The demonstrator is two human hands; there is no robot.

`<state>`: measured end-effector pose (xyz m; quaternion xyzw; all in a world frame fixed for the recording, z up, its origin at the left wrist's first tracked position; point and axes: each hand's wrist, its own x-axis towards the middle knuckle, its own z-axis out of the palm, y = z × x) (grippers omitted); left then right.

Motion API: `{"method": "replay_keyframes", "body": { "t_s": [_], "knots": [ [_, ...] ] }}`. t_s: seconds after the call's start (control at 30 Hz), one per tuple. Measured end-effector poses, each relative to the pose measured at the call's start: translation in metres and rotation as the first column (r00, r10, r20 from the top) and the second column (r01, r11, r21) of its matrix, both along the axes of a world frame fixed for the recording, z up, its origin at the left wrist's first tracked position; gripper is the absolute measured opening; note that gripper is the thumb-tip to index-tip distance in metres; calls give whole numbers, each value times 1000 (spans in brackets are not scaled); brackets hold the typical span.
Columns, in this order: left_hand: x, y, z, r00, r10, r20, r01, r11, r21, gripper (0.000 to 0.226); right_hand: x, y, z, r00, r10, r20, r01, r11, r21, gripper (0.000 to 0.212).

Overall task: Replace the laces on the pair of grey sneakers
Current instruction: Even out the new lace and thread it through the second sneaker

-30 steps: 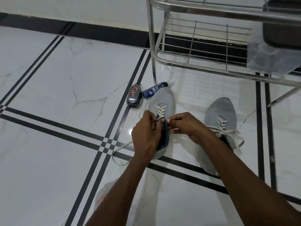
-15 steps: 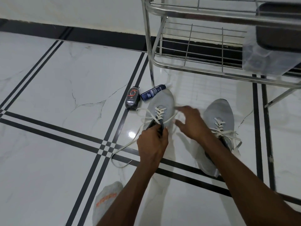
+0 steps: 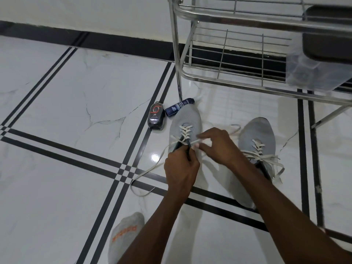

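Two grey sneakers stand on the white tiled floor. The left sneaker [image 3: 187,119] is laced partway up with a cream lace [image 3: 183,131]; one loose end [image 3: 144,175] trails left across the floor. My left hand [image 3: 181,168] grips the dark tongue and collar of this shoe. My right hand [image 3: 217,145] pinches the other lace end just right of the eyelets. The right sneaker [image 3: 257,134] is fully laced, its lace ends [image 3: 270,161] lying loose over its side.
A dark shoe-polish bottle [image 3: 156,116] and a blue tube [image 3: 179,107] lie just beyond the left sneaker's toe. A steel wire rack [image 3: 228,80] stands behind the shoes, holding a dark box in clear plastic [image 3: 314,69]. My grey-socked foot [image 3: 125,239] is at bottom left.
My right hand pulled the lace out to the right, then came back toward the eyelets. My left hand stayed on the shoe's tongue. The view shifted slightly.
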<state>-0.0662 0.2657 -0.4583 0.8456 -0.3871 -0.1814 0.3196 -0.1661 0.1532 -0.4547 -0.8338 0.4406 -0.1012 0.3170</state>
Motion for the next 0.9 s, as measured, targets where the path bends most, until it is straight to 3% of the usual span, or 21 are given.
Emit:
{"method": "replay_keyframes", "body": {
  "t_s": [0.07,0.17,0.23,0.33,0.43,0.5,0.6,0.73,0.83,0.9],
  "knots": [
    [1,-1,0,1000,7,9,-7,1000,-7,28,6,3,-5,999,34,19,-34,999,-24,15],
    [2,-1,-1,1000,17,11,-17,1000,-9,28,-13,-2,-19,940,-60,-337,43,997,-60,18],
    [1,1,-2,1000,10,1,-10,1000,-18,28,-26,-2,-27,893,-149,-424,141,989,-51,18],
    [-1,3,2,999,10,-50,-15,995,-103,22,-22,1,-9,956,-213,-199,231,971,70,41],
    [4,2,12,994,92,-54,-102,971,-215,23,-4,-2,14,929,-365,-65,369,928,57,20],
    [14,3,14,983,180,-44,-186,951,-246,25,4,-1,17,928,-351,-128,373,887,273,40],
    [28,5,3,956,285,-69,-293,942,-163,32,12,10,14,897,-429,-109,400,679,616,58],
    [41,1,-2,882,300,-362,-337,941,-41,37,25,16,15,786,-618,30,386,528,757,28],
    [50,-9,2,673,309,-672,-400,916,21,19,33,21,14,764,-635,113,338,543,769,16],
    [52,-12,2,618,317,-719,-436,900,22,14,32,24,11,749,-646,150,330,559,760,18]
  ]
}}
